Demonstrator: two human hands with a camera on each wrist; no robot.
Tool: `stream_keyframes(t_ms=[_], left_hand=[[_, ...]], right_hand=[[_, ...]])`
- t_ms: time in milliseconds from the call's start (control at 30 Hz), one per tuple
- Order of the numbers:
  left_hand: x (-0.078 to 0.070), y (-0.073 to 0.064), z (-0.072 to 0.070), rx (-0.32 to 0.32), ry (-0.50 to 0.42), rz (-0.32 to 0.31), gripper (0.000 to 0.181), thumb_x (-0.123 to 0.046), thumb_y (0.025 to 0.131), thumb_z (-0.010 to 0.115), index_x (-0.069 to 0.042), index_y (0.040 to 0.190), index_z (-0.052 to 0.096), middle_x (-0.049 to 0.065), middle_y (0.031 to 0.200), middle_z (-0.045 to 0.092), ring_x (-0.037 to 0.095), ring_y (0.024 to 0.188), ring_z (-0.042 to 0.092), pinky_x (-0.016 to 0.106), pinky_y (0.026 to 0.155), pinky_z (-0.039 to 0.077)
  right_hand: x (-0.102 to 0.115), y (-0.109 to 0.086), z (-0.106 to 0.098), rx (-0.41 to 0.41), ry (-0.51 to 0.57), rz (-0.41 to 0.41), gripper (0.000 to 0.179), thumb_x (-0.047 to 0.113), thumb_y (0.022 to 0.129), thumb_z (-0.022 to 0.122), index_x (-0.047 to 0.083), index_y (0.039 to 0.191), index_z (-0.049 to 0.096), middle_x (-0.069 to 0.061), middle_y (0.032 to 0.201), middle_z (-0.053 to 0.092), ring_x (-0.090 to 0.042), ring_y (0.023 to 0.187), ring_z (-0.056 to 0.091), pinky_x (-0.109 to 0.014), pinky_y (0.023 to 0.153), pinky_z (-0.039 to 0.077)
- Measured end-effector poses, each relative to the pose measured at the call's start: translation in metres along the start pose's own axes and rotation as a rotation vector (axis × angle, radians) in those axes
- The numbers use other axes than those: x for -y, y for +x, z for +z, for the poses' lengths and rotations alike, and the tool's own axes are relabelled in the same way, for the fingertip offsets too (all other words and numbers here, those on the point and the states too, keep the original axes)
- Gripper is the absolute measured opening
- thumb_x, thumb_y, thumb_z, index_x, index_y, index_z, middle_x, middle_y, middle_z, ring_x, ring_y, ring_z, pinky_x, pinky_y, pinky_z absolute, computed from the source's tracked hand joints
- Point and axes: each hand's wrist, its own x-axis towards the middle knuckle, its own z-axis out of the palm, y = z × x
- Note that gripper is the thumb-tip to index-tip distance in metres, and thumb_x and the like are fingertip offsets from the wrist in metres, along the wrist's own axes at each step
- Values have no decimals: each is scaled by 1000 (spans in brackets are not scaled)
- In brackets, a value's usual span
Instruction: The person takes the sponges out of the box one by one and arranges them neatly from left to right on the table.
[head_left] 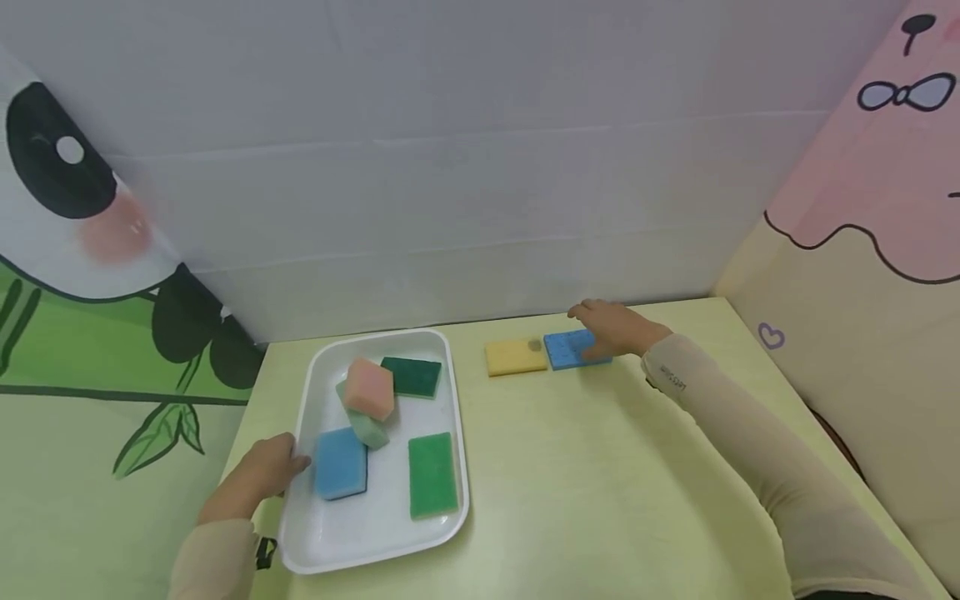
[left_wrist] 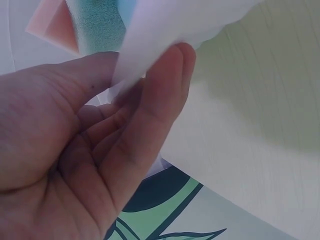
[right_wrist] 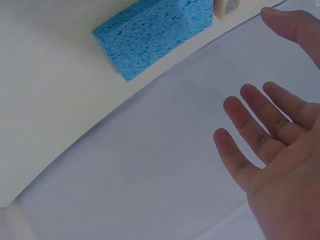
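My left hand (head_left: pixel 264 468) pinches the left rim of a white tray (head_left: pixel 382 533), thumb on the inside and fingers beneath, as the left wrist view shows. In the tray lie a blue sponge (head_left: pixel 341 463), a green scouring sponge (head_left: pixel 432 475), a dark green one (head_left: pixel 412 377) and a pink sponge (head_left: pixel 370 388) leaning on a pale green sponge (head_left: pixel 365 427). Over at the table's back edge, my right hand (head_left: pixel 615 327) hovers with spread fingers above a porous blue sponge (right_wrist: pixel 155 37), holding nothing. A yellow sponge (head_left: pixel 516 357) lies just left of that one.
The pale yellow table (head_left: pixel 570 483) meets a white wall (head_left: pixel 480 200) at its back edge. Painted panels stand at both sides, the left one (head_left: pixel 82 333) close to my left forearm and the right one (head_left: pixel 840 308) beyond the table's right edge.
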Motion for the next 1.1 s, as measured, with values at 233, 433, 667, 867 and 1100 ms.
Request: stream_keyframes(t_ms=[233, 433, 667, 867, 1100], left_hand=[[0, 1, -1, -11, -3, -3, 21, -6, 96, 59, 13, 101, 52, 23, 91, 64, 30, 78, 67, 44, 66, 58], [0, 1, -1, -10, -4, -21, 22, -7, 97, 59, 13, 102, 52, 24, 92, 64, 30, 78, 66, 44, 66, 58], [0, -1, -2, -10, -2, -35, 25, -7, 97, 59, 16, 106, 51, 27, 95, 63, 32, 79, 67, 45, 68, 59], [0, -2, -3, -12, -11, -48, 26, -7, 97, 58, 16, 107, 50, 27, 94, 63, 32, 78, 68, 45, 67, 59], [0, -3, -1, -17, -39, -48, 25, -4, 97, 57, 16, 110, 50, 29, 97, 63, 35, 81, 68, 45, 67, 60]], right_hand=[[13, 4, -3, -27, -3, -36, 69, 26, 87, 78, 0, 143, 45, -19, 141, 49, -37, 127, 49, -53, 103, 43], [32, 17, -9, -34, 10, -63, 68, 27, 87, 78, 2, 143, 47, -16, 140, 51, -34, 126, 51, -50, 102, 44], [67, 45, -12, -19, 8, -108, 67, 39, 92, 71, 5, 144, 47, -12, 140, 51, -30, 125, 52, -45, 101, 46], [111, 69, -11, -16, -4, -172, 69, 40, 90, 73, 4, 144, 48, -13, 141, 51, -30, 126, 51, -44, 104, 44], [156, 97, 3, -29, -56, -246, 70, 45, 90, 71, 4, 143, 49, -11, 140, 53, -27, 127, 51, -40, 106, 42]])
